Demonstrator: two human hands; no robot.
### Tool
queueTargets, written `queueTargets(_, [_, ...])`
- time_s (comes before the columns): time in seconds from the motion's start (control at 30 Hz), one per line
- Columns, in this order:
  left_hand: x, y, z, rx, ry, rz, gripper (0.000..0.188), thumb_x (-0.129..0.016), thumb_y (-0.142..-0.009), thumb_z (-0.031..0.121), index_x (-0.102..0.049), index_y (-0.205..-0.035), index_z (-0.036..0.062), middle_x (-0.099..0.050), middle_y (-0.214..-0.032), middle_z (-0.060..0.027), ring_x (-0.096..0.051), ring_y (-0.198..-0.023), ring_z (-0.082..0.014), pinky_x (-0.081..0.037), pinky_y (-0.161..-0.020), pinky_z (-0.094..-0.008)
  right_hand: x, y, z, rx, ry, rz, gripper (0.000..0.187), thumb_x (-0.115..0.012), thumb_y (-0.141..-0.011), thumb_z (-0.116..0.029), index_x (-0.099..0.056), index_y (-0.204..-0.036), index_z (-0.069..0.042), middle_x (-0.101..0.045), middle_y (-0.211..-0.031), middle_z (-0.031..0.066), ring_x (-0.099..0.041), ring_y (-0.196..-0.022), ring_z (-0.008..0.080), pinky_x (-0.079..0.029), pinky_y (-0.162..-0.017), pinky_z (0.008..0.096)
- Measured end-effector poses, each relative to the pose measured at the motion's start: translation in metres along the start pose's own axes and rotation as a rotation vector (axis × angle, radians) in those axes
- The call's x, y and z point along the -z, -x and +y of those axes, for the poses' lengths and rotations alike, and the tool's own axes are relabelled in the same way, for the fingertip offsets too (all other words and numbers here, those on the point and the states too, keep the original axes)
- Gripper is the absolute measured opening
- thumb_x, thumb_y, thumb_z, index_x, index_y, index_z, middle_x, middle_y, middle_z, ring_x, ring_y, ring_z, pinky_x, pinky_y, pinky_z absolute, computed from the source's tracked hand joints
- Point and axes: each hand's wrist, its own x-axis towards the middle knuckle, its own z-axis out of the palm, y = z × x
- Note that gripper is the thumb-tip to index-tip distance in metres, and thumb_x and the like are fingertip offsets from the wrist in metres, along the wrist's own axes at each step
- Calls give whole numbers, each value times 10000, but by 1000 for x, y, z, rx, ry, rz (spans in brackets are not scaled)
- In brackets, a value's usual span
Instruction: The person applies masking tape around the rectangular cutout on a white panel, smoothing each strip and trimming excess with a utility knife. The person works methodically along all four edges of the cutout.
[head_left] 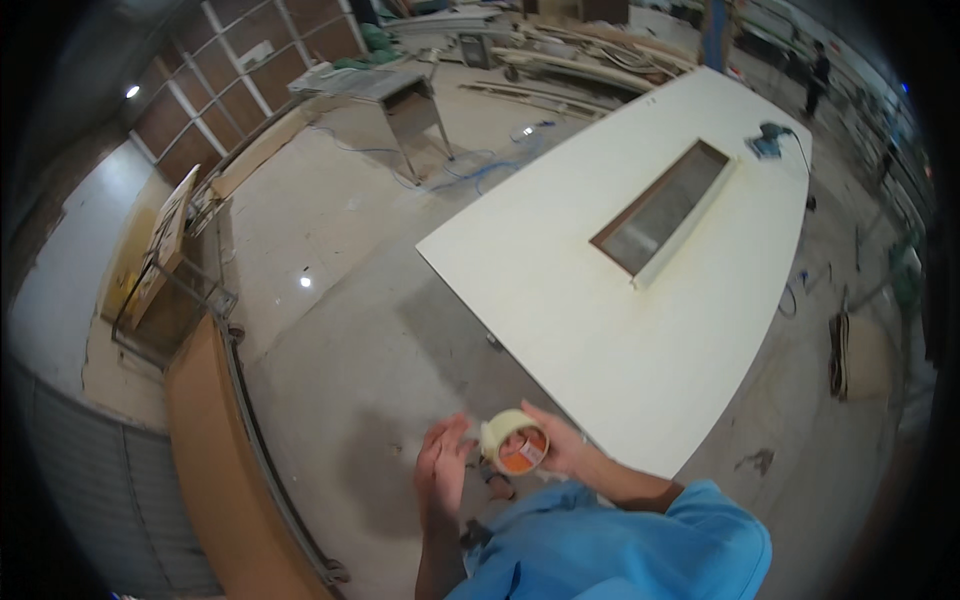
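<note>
The person's right hand point(562, 441) is clamped on a cream-coloured roll of adhesive tape point(494, 435), gripping it from 3 o'clock, with the orange-labelled core turned toward the viewer. The roll sits low in the view at about 6 o'clock, in front of the blue shirt point(620, 540) and just beside the near edge of a white door-like panel point(560, 295). At the roll's 9 o'clock, the left hand point(443, 460) is raised close by, its fingers extended and lying together, apparently closed on nothing; whether a fingertip touches the tape is too blurred to tell. The panel stretches away toward 1 o'clock, with a rectangular cut-out point(668, 208) through it and a teal power sander point(768, 142) resting near its far end. Judging by this, the taping work looks to be at an early stage: the cut-out is made and the roll is in hand, but no drawn-out length can be made out, and no strip clearly shows on the panel's broad face. The pale edging point(690, 225) along the opening's 4 o'clock side could be trim or tape; I cannot tell which. Drawing out and laying tape therefore seem left to do.
</note>
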Motion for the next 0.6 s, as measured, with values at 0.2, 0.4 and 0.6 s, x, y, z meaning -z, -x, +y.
queueTargets(0.2, [-3, -104, 62, 254, -740, -653, 673, -748, -889, 118, -494, -1499, -7, -514, -1537, -199, -451, -1458, -321, -368, -1190, -458, -41, -39, -12, 24, -66, -115, 574, -484, -1083, -570, -653, -1146, -25, -727, -945, 136, -757, -937, 317, -605, -950, 579])
queueTargets(0.4, [-32, -188, 72, 214, -783, -1107, 576, -837, -864, 97, -626, -1386, -23, -538, -1546, -178, -485, -1453, -313, -359, -1225, -455, -55, -56, -32, 117, -391, -90, 548, -482, -1086, -557, -641, -1202, -46, -726, -990, 139, -733, -1025, 329, -574, -930, 708])
queueTargets(0.6, [-78, -265, 30, 95, -968, -1032, 399, -836, -866, 81, -737, -1245, 8, -716, -1323, -165, -637, -1312, -301, -519, -1097, -405, -44, -87, -79, 241, -545, -33, 548, -478, -1081, -567, -634, -1263, -74, -693, -1170, 155, -716, -1052, 343, -549, -940, 750])
